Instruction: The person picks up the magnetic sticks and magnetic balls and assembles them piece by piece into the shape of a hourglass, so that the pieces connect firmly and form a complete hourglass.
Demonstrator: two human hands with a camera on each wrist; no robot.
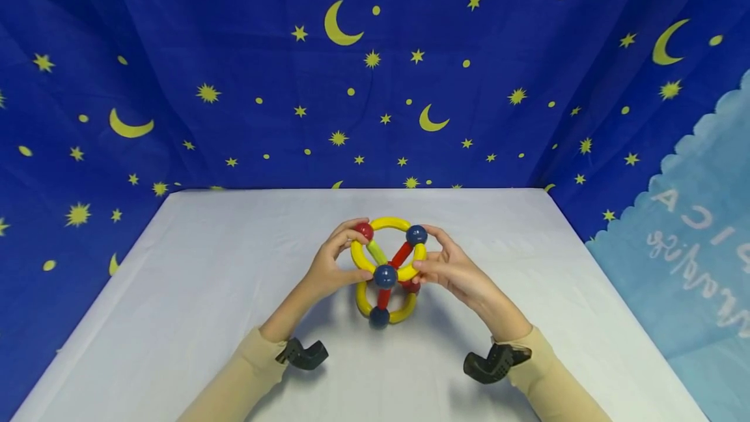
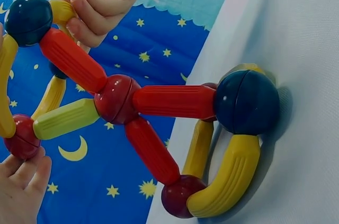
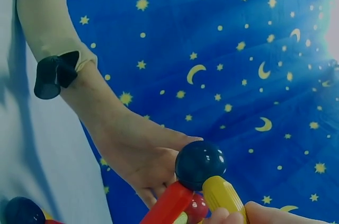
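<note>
Between the two hands stands a magnetic ball-and-stick model (image 2: 117,98), with yellow curved rods forming an upper and a lower ring. Straight red rods and a lime rod (image 2: 66,119) meet at a red centre ball. My left hand (image 1: 334,258) grips the upper ring's left side, fingers at a red ball (image 1: 364,232) and thumb by the front blue ball (image 1: 385,276). With thumb and fingers, my right hand (image 1: 459,272) pinches the yellow curved rod (image 1: 419,254) on the right, below another blue ball (image 1: 416,234). The lower ring sits at the white tabletop.
A white cloth-covered table (image 1: 234,233) lies under the model. Behind and beside it hangs a blue curtain (image 1: 263,70) with yellow moons and stars. A light-blue lettered cloth (image 1: 697,239) hangs at the right. Black wrist mounts (image 1: 305,353) sit on both sleeves.
</note>
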